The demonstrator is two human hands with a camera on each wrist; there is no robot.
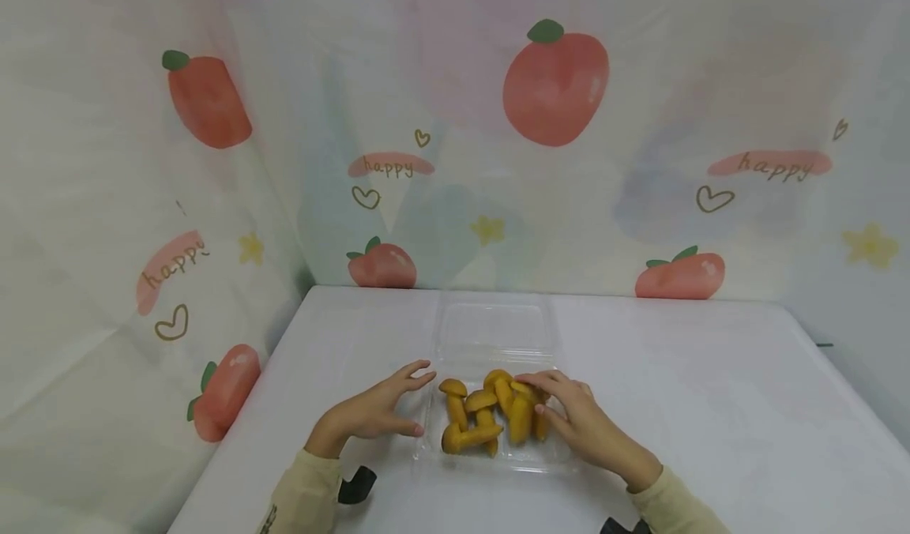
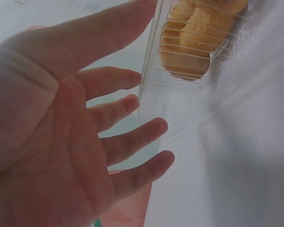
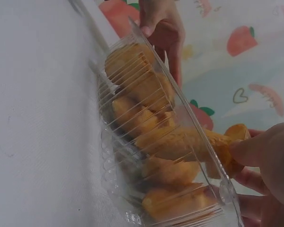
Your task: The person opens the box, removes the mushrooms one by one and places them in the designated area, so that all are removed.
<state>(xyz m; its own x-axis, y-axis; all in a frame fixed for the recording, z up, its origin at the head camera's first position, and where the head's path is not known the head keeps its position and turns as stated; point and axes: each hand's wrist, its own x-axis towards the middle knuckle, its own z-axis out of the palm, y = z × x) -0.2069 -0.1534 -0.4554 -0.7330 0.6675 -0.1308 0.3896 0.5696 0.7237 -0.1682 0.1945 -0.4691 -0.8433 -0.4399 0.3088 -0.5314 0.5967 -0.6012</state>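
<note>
Several yellow-brown mushrooms (image 1: 483, 411) lie in a clear plastic clamshell box (image 1: 522, 465); its lid (image 1: 494, 326) is folded back, away from me. My right hand (image 1: 583, 423) reaches over the box's right side. Between thumb and fingers it pinches the upper end of one mushroom (image 3: 180, 143), whose lower part is inside the box. To the left of the box, my left hand (image 1: 377, 409) has its fingers spread and holds nothing. In the left wrist view, the thumb comes close to the box rim (image 2: 149, 59); whether it touches is unclear.
The box stands on a white table (image 1: 711, 392). A patterned cloth (image 1: 455, 218) with fruit prints hangs behind the table and along its left. Dark devices, one (image 1: 358, 485) by the left wrist, sit at both sleeves.
</note>
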